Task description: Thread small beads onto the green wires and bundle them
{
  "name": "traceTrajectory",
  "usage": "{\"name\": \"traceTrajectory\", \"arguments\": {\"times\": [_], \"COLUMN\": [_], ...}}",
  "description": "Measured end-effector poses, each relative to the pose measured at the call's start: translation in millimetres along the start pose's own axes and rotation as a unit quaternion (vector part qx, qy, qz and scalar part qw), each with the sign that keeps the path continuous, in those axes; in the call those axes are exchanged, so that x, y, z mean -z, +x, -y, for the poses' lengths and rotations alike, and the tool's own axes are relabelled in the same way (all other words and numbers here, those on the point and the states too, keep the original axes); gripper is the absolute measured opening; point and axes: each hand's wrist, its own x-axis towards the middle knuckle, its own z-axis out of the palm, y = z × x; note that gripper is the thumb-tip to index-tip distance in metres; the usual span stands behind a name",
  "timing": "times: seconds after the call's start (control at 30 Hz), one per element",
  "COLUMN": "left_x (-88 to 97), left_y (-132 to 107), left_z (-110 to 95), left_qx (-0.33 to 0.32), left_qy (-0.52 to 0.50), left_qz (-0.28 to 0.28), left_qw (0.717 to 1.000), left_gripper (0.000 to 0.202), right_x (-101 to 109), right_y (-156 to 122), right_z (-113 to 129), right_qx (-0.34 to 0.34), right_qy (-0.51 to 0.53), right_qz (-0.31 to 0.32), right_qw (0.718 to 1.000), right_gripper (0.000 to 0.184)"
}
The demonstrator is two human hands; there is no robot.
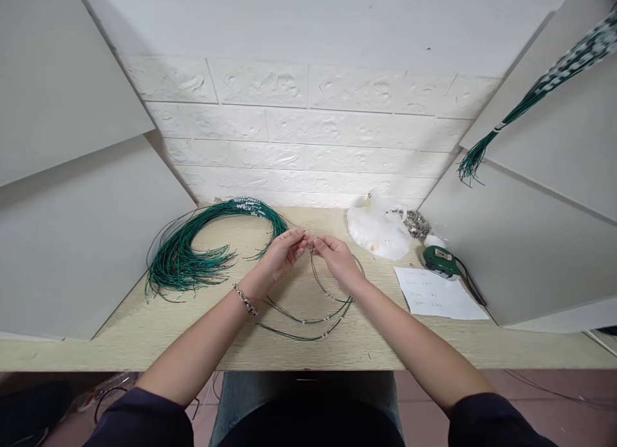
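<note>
Left hand (284, 253) and right hand (335, 255) | fingertips pinching ends of thin green wires (313, 315), meeting mid-table (144, 331) | wires loop toward person | big wire bundle (193, 254) left, paper (441, 294) right

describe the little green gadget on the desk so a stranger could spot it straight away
Start at the wooden desk and go to its right end. Just above the white sheet of paper, beside the white plastic bag, sits the green handheld device. It alone is solid and glossy green, trailing a dark cord.

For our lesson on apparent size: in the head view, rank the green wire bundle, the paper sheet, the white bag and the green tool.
1. green wire bundle
2. paper sheet and white bag, too alike to rank
3. green tool
</note>
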Motion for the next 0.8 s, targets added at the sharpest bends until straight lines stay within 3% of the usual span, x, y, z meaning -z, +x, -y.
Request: {"name": "traceTrajectory", "arguments": {"times": [0.1,0.3,0.5,0.6,0.8], "left_x": [1.7,1.7,-0.6,-0.1,1.1], "left_y": [-0.2,-2.3,-2.3,-0.6,0.4], "left_z": [2.1,5.3,3.9,3.9,3.2], "left_qx": [0.024,0.058,0.045,0.059,0.095], "left_qy": [-0.016,-0.045,-0.034,-0.022,-0.040], "left_qz": [0.030,0.069,0.068,0.050,0.012], "left_qw": [0.999,0.995,0.996,0.997,0.995], "left_gripper": [0.003,0.005,0.007,0.006,0.012], "right_x": [0.1,3.0,4.5,4.1,4.9], "right_y": [0.1,1.3,2.2,2.1,-0.5], "right_z": [3.7,1.2,1.5,1.9,6.0], "right_qx": [0.009,-0.087,-0.077,-0.075,-0.146], "right_qy": [-0.005,0.106,0.106,0.149,0.252], "right_qz": [0.012,0.092,0.101,0.072,0.077], "right_qw": [1.000,0.986,0.986,0.983,0.954], "right_gripper": [0.029,0.028,0.029,0.027,0.023]}}
